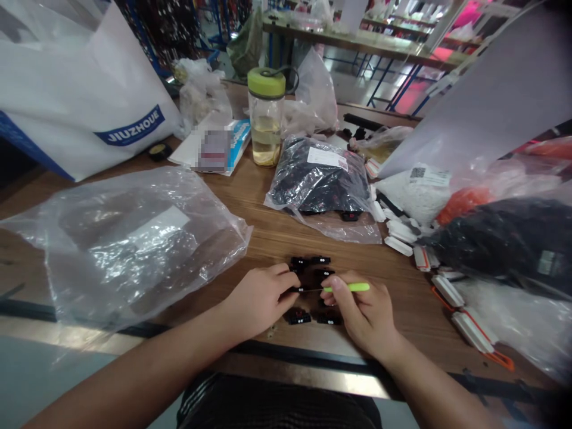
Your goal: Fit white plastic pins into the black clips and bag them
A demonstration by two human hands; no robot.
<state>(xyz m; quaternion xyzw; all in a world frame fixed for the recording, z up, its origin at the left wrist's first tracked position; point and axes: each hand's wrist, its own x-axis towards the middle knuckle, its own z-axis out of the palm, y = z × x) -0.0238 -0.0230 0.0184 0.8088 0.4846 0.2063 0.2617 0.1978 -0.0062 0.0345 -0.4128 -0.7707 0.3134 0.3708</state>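
While our left hand pinches a small black plastic clip just above the brown wooden table, our right hand grips a green-handled thin pick, tip at that clip. Only a few loose black clips lie around it and the clear plastic bag of black parts behind looks full, so we judge most work is left.

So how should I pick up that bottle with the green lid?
Take the bottle around its clear middle, below the green lid, and come from the front, your side. It stands upright and its sides are straight, so a hand can wrap round it. A black bag lies close on its right and a blue-and-white packet close on its left.
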